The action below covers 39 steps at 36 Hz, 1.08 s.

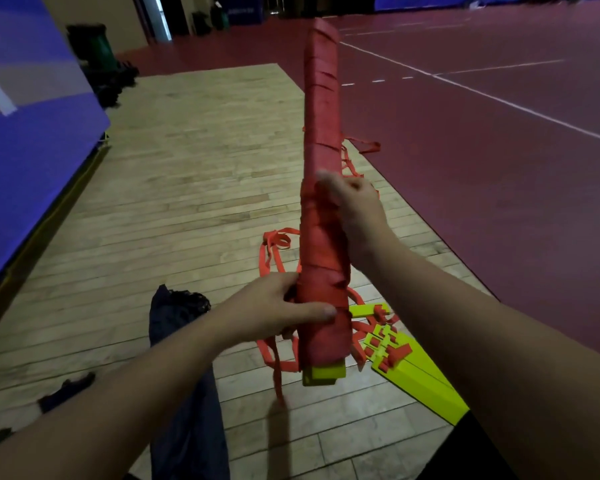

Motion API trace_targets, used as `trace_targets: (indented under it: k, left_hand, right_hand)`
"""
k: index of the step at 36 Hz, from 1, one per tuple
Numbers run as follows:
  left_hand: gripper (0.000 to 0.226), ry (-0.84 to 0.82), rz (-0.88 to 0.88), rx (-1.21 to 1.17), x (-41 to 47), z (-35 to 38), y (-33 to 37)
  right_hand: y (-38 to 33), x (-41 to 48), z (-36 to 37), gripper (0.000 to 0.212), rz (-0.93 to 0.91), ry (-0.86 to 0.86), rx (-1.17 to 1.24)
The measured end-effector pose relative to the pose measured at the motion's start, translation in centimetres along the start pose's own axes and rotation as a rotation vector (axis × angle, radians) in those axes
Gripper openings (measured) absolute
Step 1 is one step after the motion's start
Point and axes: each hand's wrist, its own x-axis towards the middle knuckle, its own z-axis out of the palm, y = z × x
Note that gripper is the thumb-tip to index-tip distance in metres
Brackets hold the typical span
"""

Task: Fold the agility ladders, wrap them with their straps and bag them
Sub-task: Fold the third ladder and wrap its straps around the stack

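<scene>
Underfoot, a pale wooden floor [194, 174] meets a dark red court surface [482, 140] marked with white lines, and a blue padded wall [32, 133] stands on the left. Held nearly upright above the wood is a folded ladder bundle [321, 168], wound all over with red strap, its yellow-green end showing at the bottom. A dark bag [184, 358] lies on the floor below the left arm. Beside it, a second yellow-green ladder stack [420, 379] rests amid loose red straps [274, 251]. The left hand [274, 310] grips the bundle's lower part, fingers curled round it. The right hand [354, 206] closes on its middle, pinching strap.
</scene>
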Motion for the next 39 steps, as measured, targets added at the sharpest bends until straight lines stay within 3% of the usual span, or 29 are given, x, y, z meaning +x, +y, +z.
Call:
trace_targets:
  k: [3, 6, 8, 12, 14, 16, 18, 22, 26, 28, 31, 34, 36, 39]
  left_hand:
    - [0.059, -0.176, 0.069, -0.256, -1.1, -1.2, 0.2]
    - [0.078, -0.310, 0.063, -0.356, -1.6, -1.2, 0.2]
    - [0.085, -0.377, 0.010, -0.354, -1.6, -1.1, 0.1]
    - [0.080, -0.426, -0.069, -0.249, -1.8, -1.4, -0.2]
    - [0.062, -0.412, -0.097, -0.202, -1.8, -1.5, -0.2]
    - [0.049, -0.409, -0.129, -0.133, -1.8, -1.5, -0.2]
    - [0.053, -0.389, -0.147, -0.098, -1.7, -1.5, -0.3]
    - [0.064, -0.241, -0.175, -0.001, -1.2, -0.4, -0.3]
    - [0.038, -0.015, -0.131, 0.235, -0.3, 1.5, -0.8]
    - [0.031, 0.075, -0.091, 0.233, 0.1, 1.6, -1.3]
    - [0.022, 0.066, -0.048, 0.009, 0.0, 0.1, -0.9]
    - [0.053, -0.083, 0.038, -0.321, -0.6, -1.8, -0.5]
    - [0.067, -0.210, 0.077, -0.454, -1.2, -2.5, -0.2]
    - [0.015, -0.386, 0.115, -0.537, -1.7, -2.6, 0.0]
  right_hand:
    - [-1.6, -0.7, -0.4, 0.045, 0.152, -0.321, 0.442]
    - [-1.4, -1.9, 0.1, 0.050, 0.336, -0.567, 0.524]
    - [-0.5, -2.2, 0.6, 0.046, 0.435, -0.604, 0.547]
    - [0.2, -2.5, 1.0, 0.033, 0.462, -0.578, 0.289]
    - [0.2, -2.4, 0.9, 0.031, 0.436, -0.546, 0.163]
    - [0.3, -2.2, 0.7, 0.029, 0.345, -0.493, 0.012]
    - [0.6, -1.9, 0.5, 0.029, 0.195, -0.391, -0.170]
    - [1.5, -1.7, 0.3, 0.045, -0.017, -0.196, -0.416]
    - [2.2, -1.4, 0.9, 0.052, -0.063, -0.075, -0.442]
    - [2.1, -1.4, 1.2, 0.052, -0.018, -0.058, -0.362]
    - [0.9, -1.2, 0.9, 0.054, 0.052, -0.046, -0.134]
    - [-0.8, -0.7, 0.4, 0.073, 0.096, -0.205, 0.255]
    - [-1.4, -0.9, 0.0, 0.057, 0.154, -0.393, 0.438]
    - [-1.5, -2.7, 0.5, 0.051, 0.289, -0.589, 0.510]
